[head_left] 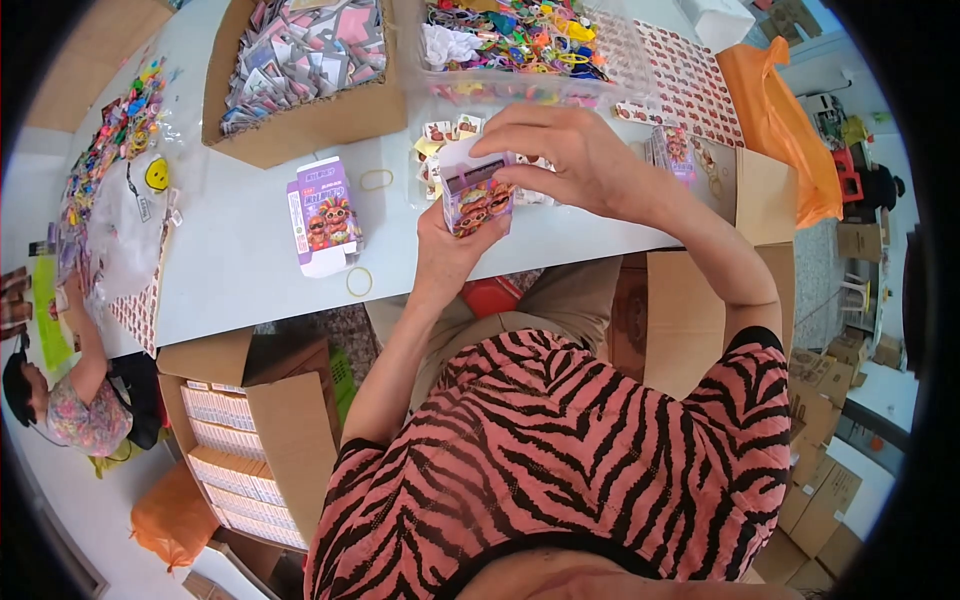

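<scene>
A small purple printed cardboard box (481, 210), its top open, is held upright above the near edge of the table. My left hand (445, 252) grips it from below, fingers wrapped round its lower part. Over the opening arches my right hand (575, 155), with bent fingers at the raised top flap and the thumb at the box's right side. Dark contents show just inside the opening. Behind the box, partly hidden by it, a clear tray (421, 188) holds small printed pieces. Left of my hands lies a similar purple box (330, 218) with a flap out.
At the back stand a carton (300, 142) of small packets and a clear bin (500, 88) of colourful trinkets. Sticker sheets (690, 85) and an orange bag (775, 130) are at right. Rubber bands (358, 281) lie nearby. Below left sits a carton of packed boxes (235, 440); another person (85, 405) works at far left.
</scene>
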Available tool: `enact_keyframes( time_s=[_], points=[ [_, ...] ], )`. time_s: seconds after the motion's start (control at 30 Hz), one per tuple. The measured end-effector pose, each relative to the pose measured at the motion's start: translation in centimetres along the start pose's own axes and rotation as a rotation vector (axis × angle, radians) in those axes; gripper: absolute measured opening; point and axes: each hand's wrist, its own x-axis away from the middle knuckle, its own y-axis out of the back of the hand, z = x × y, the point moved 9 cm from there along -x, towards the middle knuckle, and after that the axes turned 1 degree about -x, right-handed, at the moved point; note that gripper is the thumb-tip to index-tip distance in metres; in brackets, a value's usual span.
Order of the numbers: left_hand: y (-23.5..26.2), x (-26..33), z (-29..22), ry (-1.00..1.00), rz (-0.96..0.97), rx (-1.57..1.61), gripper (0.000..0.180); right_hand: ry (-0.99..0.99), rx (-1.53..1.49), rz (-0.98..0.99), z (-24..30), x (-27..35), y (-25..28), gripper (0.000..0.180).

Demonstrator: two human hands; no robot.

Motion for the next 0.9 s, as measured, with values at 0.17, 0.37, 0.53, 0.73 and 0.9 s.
enact_keyframes(
  time_s=[0.17, 0.37, 0.53, 0.73, 0.9],
  points=[
    [0.1, 0.1, -0.7, -0.082, -0.008, -0.104, 0.025, -0.094, -0.018, 0.123, -0.2, 0.1, -0.6, 0.02],
    [0.1, 0.3, -0.6, -0.112, 0.044, -0.107, 0.03, -0.146, -0.199, 0.315, 0.4, 0.6, -1.4, 0.022],
    [0.6, 1.6, -2.2, -0.086, -0.044, 0.024, 0.03, -0.224, -0.452, -0.148, -0.7, 1.4, 3.0, 0.029],
    [0.2, 2.5, -3.2, -0.171, -0.072, 0.01, 0.031, -0.209, -0.447, -0.162, -0.1, 4.8, -1.5, 0.04],
    [0.1, 3.4, -4.5, -0.349, -0.072, -0.232, 0.038, -0.053, -0.406, -0.189, 1.9, 4.9, -2.8, 0.044]
  ],
)
